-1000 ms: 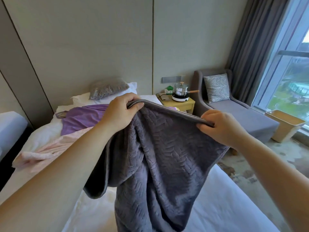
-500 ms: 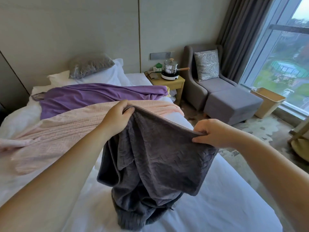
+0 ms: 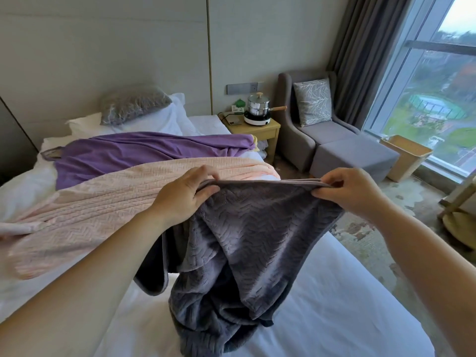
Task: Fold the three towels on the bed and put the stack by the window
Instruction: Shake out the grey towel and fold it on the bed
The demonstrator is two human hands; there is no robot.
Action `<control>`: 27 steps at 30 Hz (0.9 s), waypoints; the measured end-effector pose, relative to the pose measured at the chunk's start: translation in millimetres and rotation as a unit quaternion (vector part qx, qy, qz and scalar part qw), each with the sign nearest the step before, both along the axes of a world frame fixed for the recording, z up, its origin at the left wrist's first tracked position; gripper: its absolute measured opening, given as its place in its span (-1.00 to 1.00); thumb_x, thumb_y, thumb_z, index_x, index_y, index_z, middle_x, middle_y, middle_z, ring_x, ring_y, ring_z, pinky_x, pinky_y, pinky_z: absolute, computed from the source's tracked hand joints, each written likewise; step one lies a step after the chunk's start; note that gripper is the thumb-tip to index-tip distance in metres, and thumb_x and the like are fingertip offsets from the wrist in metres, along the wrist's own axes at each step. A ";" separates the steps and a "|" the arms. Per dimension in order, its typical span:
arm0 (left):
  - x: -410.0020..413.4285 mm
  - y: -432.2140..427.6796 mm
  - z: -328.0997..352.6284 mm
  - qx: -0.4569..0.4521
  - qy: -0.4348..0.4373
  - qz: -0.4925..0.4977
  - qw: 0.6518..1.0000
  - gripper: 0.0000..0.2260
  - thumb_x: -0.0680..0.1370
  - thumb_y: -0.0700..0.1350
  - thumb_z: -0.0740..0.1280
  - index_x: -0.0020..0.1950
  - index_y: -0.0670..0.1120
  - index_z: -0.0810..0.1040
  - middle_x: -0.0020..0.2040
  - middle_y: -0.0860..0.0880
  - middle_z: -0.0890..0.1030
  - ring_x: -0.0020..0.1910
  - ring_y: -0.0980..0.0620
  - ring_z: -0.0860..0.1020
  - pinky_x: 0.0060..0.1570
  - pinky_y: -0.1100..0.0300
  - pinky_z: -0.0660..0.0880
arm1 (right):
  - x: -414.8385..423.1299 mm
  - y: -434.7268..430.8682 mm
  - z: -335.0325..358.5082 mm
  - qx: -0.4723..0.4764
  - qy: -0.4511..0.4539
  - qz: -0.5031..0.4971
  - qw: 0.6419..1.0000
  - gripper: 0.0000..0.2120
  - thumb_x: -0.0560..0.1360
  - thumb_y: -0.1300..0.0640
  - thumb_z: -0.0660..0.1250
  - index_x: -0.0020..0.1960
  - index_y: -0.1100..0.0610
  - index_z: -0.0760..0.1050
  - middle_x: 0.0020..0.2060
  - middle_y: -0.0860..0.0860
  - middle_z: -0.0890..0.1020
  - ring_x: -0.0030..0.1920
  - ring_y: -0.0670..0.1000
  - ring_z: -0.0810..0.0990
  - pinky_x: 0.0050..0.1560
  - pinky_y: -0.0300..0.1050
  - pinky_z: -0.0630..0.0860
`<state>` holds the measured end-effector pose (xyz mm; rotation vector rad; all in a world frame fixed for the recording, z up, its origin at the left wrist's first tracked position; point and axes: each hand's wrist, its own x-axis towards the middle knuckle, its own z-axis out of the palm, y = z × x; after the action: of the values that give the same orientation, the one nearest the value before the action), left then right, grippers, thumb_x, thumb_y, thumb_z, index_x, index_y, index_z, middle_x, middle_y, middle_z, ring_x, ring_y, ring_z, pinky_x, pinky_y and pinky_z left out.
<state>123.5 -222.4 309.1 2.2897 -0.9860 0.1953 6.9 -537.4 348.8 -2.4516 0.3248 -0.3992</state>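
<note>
Grey towel (image 3: 247, 228), plush chevron-embossed pile; top hem pinched taut by left hand (image 3: 184, 195) and right hand (image 3: 353, 193); lower folds crumpled on white bed (image 3: 334, 305)

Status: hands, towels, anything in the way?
Grips: left hand, right hand pinch top edge of grey towel; lower end bunched on bed. Beyond, pink towel, purple towel unfolded. No obstruction seen.
</note>
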 end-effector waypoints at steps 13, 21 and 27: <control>13.3 5.3 8.5 0.037 0.002 0.068 0.997 -0.90 0.53 -0.10 0.35 -0.09 0.06 0.44 -0.11 0.06 0.55 -0.10 0.01 0.51 -0.18 0.14 0.38 | -6.2 13.3 22.0 -0.202 0.056 0.133 0.969 -0.68 0.35 -0.14 0.46 -0.37 0.03 0.46 -0.25 -0.06 0.54 -0.25 -0.05 0.50 -0.14 -0.10 0.49; 12.6 -11.0 26.6 -0.133 -0.019 0.105 0.985 -0.85 0.49 -0.19 0.40 -0.15 -0.03 0.44 -0.23 0.12 0.53 -0.20 0.07 0.48 -0.23 0.28 0.28 | -19.1 4.1 7.2 -0.299 0.135 0.057 0.943 -0.75 0.49 -0.03 0.30 -0.30 0.07 0.46 -0.15 0.02 0.59 -0.17 0.03 0.57 -0.06 -0.01 0.55; 6.3 -11.1 15.6 -0.058 -0.076 0.072 0.993 -0.86 0.58 -0.14 0.27 0.03 -0.01 0.30 -0.19 -0.02 0.56 -0.25 -0.13 0.54 -0.35 0.15 0.32 | -31.5 -16.2 10.0 0.020 -0.099 -0.034 0.994 -0.76 0.33 0.17 0.52 -0.40 -0.06 0.53 -0.45 -0.13 0.56 -0.46 -0.20 0.49 -0.43 -0.42 0.38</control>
<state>129.8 -233.5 324.7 2.2657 -0.8594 0.4811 -24.6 -553.6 358.9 -2.3429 0.3299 -0.6538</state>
